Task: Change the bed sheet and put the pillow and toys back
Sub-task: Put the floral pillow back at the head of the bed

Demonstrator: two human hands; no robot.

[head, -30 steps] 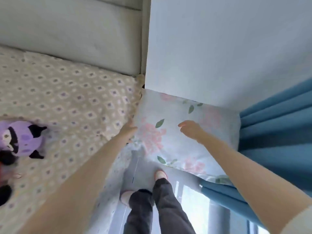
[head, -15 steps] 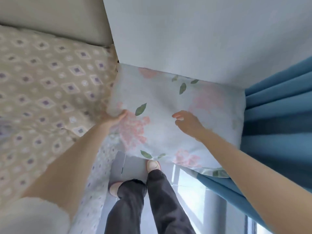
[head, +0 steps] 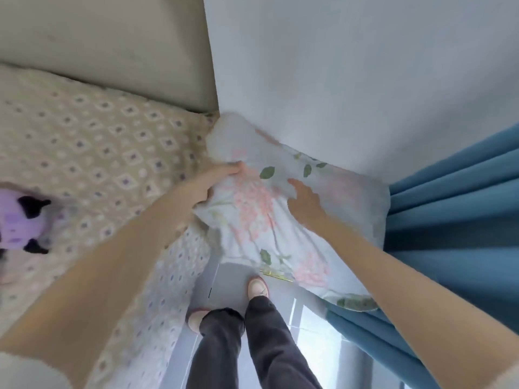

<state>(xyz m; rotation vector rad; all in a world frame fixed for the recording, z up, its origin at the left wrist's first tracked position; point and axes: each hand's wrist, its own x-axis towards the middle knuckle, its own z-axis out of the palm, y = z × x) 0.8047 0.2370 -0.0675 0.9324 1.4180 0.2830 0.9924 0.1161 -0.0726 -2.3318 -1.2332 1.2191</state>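
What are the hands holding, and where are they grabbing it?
The flowered pillow. The left hand grips its left edge; the right hand lies on its front, and whether it pinches the cloth cannot be told.

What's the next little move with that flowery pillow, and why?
Probably lift the pillow left onto the bed sheet: the left hand grips its edge, the right hand touches its front, and it sits beside the bed against the wall.
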